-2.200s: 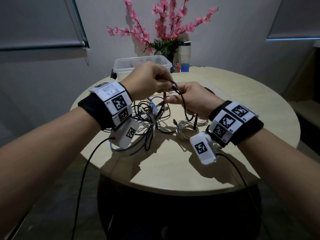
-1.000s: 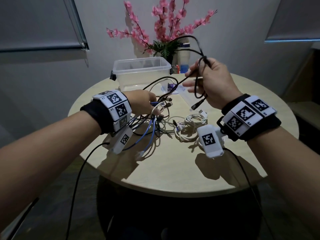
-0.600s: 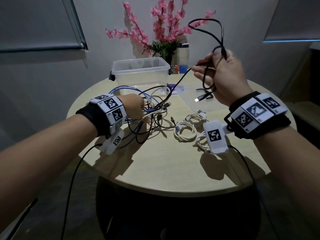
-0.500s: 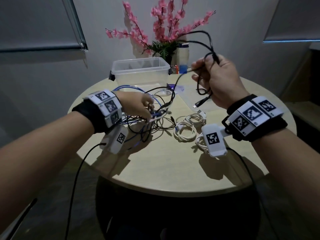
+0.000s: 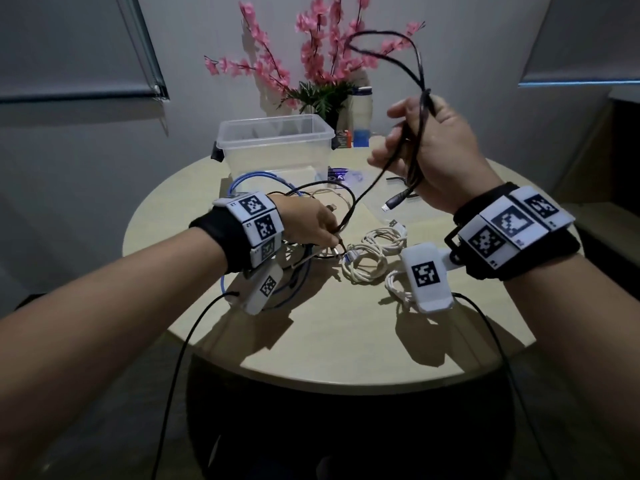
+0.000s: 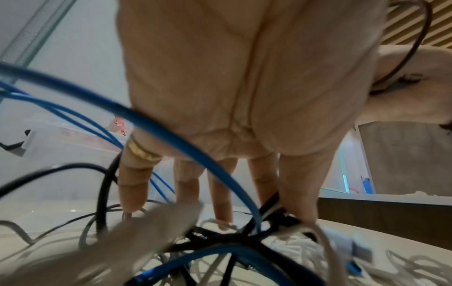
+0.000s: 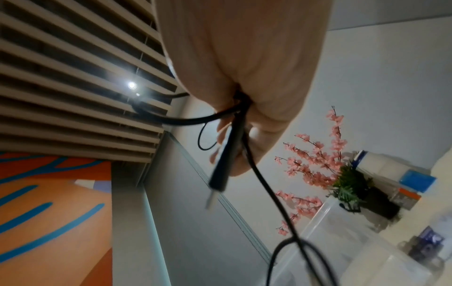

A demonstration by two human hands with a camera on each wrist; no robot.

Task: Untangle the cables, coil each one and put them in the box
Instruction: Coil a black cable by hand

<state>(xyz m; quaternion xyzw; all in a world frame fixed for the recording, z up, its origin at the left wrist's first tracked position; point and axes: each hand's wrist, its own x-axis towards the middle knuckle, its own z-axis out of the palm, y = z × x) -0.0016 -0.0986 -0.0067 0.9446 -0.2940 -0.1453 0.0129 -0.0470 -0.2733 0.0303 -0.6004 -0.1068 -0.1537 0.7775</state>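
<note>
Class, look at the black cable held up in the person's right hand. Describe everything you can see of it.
The thin black round cable looks rubbery and flexible. The right hand holds it raised above the round beige table, fingers curled round several gathered strands. A loop arcs above the grip. A black plug with a metal tip dangles below the hand. One strand slants down left to the tangled pile of cables, where the left hand holds the pile down. It is partly gathered, not yet freed.

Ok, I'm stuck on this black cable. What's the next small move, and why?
Probably lift the right hand a bit more while the left hand pins the tangle: the black cable still runs taut from the raised loops into that pile, so its far end isn't free.
</note>
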